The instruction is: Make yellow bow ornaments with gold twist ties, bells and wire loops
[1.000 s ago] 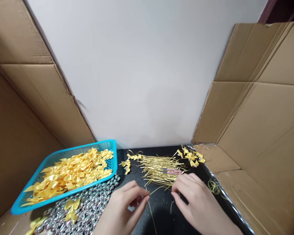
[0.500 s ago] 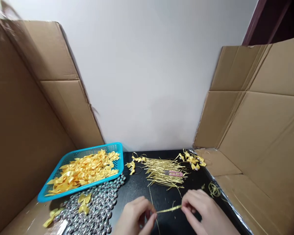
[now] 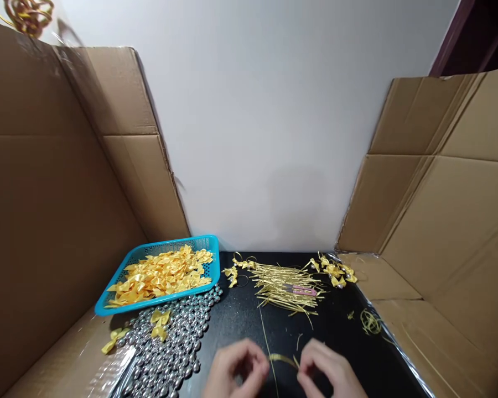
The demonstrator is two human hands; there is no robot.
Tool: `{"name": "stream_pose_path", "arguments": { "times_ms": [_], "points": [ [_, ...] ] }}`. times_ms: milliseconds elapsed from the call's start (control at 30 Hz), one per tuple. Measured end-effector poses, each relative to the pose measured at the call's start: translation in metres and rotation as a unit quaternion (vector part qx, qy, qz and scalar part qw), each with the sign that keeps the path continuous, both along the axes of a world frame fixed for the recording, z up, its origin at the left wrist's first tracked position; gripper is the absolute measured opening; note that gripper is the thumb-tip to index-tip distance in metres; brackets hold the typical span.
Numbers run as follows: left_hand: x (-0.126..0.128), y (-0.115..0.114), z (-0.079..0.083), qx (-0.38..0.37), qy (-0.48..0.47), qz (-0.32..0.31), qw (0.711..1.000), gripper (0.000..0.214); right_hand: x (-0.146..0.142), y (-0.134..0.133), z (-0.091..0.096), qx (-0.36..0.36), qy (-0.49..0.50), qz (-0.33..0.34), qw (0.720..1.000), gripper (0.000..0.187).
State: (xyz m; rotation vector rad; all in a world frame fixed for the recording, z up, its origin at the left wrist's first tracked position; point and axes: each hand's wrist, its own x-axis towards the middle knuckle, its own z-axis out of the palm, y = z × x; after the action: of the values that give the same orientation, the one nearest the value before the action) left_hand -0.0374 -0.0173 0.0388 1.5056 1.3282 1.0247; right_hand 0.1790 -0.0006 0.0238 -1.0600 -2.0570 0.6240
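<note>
A short gold cord (image 3: pixel 283 358) stretches between my hands low over the black table, bowed slightly upward. My left hand (image 3: pixel 237 367) pinches its left end between thumb and fingers. At the other end my right hand (image 3: pixel 328 369) is closed in a pinch, with a small tail of cord poking up by the fingertips. Beyond the hands lies a pile of cut gold cords (image 3: pixel 280 283), with pink-handled snips (image 3: pixel 302 291) resting on top. Yellow ribbon bows with beads (image 3: pixel 334 271) are heaped to the right of the pile, and a few more bows (image 3: pixel 234 272) to its left.
A blue basket (image 3: pixel 103 311) of yellow bows stands at the left. Loose silver beads (image 3: pixel 182 337) spread before it, with a few bows (image 3: pixel 160 325) on them. A tangle of gold thread (image 3: pixel 370 321) lies at right. Cardboard walls (image 3: pixel 133 160) flank both sides.
My hands have come closer together, and the cord between them has gone from straight to bowed. The whole view has shifted a little, so the surroundings appear farther right.
</note>
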Motion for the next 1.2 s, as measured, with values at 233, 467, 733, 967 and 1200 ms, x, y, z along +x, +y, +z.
{"name": "stream_pose_path", "arguments": {
  "times_ms": [233, 467, 733, 967, 1200],
  "points": [
    [0.024, 0.060, 0.054, 0.078, -0.151, 0.099, 0.980, 0.026, -0.029, 0.046, 0.084, -0.153, 0.291, -0.053, 0.943, 0.015],
    [0.036, 0.089, 0.058, 0.147, -0.223, 0.151, 0.952, 0.021, -0.062, 0.074, 0.081, -0.184, 0.466, -0.075, 0.862, 0.032],
    [0.042, 0.080, 0.066, 0.166, -0.254, 0.153, 0.941, 0.016, -0.083, 0.070, 0.076, -0.162, 0.581, -0.107, 0.791, 0.030],
    [0.039, 0.069, 0.075, 0.165, -0.244, 0.138, 0.946, 0.015, -0.079, 0.061, 0.078, -0.123, 0.622, -0.080, 0.769, 0.019],
    [0.034, 0.062, 0.071, 0.221, -0.210, 0.138, 0.942, 0.005, -0.080, 0.051, 0.076, -0.103, 0.619, -0.068, 0.775, 0.014]
  ]
}}
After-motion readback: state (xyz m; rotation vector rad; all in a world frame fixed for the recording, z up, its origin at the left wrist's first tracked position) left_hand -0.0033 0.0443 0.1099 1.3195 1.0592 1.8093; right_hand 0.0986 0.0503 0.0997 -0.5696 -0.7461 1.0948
